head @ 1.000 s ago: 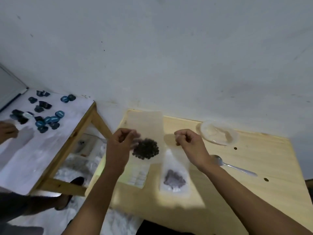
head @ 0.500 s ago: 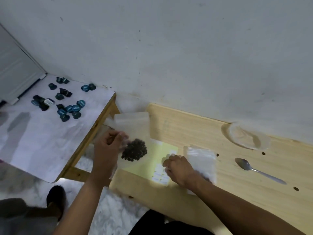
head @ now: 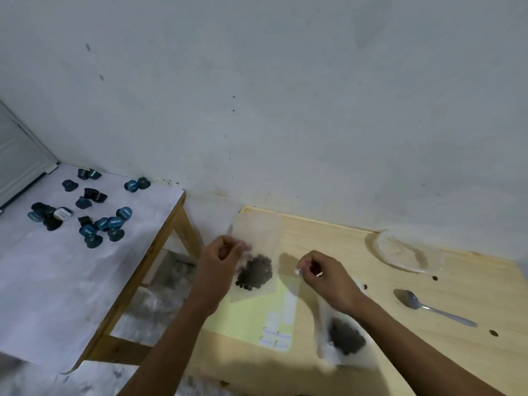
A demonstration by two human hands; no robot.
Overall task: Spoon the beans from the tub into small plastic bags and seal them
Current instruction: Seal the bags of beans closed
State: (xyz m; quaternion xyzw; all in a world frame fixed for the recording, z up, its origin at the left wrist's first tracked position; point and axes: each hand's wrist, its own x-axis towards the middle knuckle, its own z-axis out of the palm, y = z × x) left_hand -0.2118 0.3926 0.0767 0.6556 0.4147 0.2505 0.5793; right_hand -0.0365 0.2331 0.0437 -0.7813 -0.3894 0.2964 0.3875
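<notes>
Left hand [head: 220, 261] is pinching a clear bag [head: 255, 252] of dark beans [head: 255, 272] up over the sticker sheet [head: 254, 318], right hand [head: 323, 274] is pinching a tiny white sticker [head: 297, 271]. Second filled bag [head: 344, 337] lies under the right wrist, spoon [head: 428, 307] and empty tub [head: 408, 251] off to the right.

Plain room, likely home workspace: bare scuffed white wall [head: 285, 95], two small wooden tables [head: 371, 252] pushed against it, one under white sheet [head: 71, 281] scattered with coffee capsules [head: 108, 224], marbled floor [head: 151, 307] below.
</notes>
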